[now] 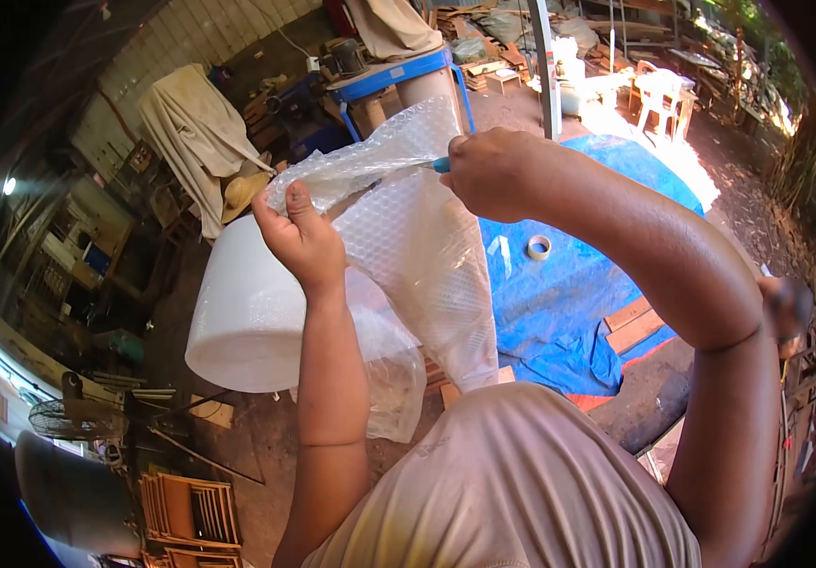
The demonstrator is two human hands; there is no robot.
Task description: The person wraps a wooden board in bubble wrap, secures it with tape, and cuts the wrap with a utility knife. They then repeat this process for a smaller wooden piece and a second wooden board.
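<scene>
The left hand (304,237) is at the upper edge of the bubble wrap (408,232), its thumb and fingers slightly parted; whether they grip the plastic, I cannot tell. The right hand (493,175) has its fingers closed around a blue-handled blade (441,165) that reaches into the wrap's folds. The wrap drapes beside a large white roll (257,312) and over the left edge of a blue tarp (569,293), near a tape roll (539,248).

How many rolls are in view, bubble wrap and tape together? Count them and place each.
2: the large bubble wrap roll beside the left forearm, and the tape roll lying on the blue tarp. Others may be hidden in the clutter.
</scene>
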